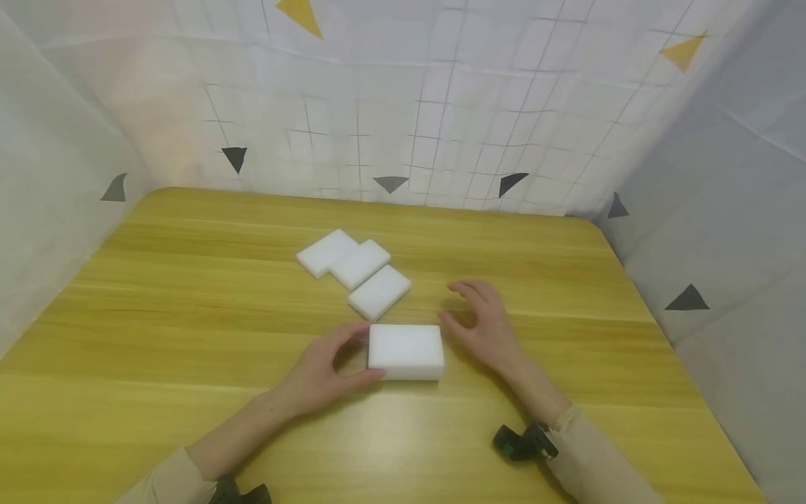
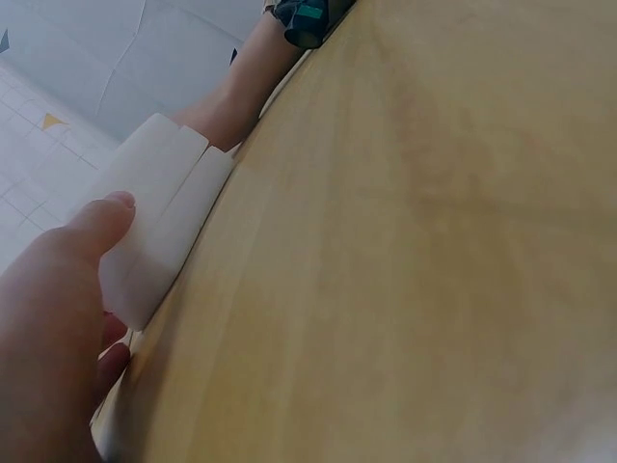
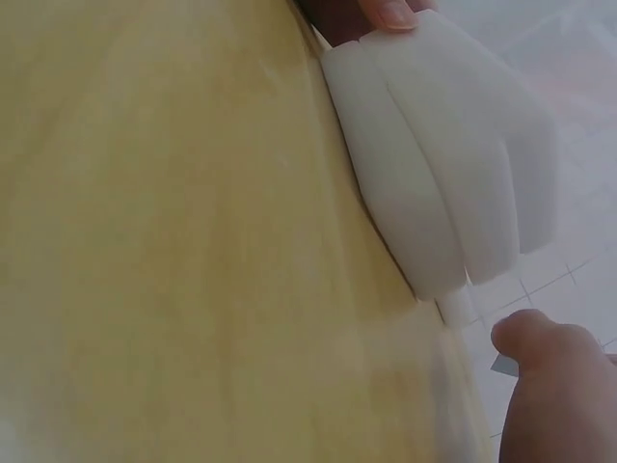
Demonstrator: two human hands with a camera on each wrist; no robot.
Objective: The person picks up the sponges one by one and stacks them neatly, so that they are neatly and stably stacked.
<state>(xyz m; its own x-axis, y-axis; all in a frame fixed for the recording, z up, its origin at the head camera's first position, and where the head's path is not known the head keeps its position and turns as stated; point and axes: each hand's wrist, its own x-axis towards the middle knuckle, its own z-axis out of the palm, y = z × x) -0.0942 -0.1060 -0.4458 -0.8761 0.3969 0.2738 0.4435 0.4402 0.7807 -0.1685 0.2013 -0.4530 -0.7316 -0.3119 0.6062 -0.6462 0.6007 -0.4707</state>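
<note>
Stack (image 1: pixel 406 350) of white blocks on the worktop (image 1: pixel 189 315), head view, we are pinching it with our left grip (image 1: pixel 317 374), hovering our right grip (image 1: pixel 491 332) parted, empty alongside, left wrist view, thumb (image 2: pixel 108 220) touching, right wrist view, layers (image 3: pixel 386 183) showing

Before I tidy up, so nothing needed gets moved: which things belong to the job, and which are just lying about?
In the job:
white stack
left hand, holding it
right hand, beside it
probably three loose white blocks

Only surroundings:
wooden table
patterned backdrop
</note>
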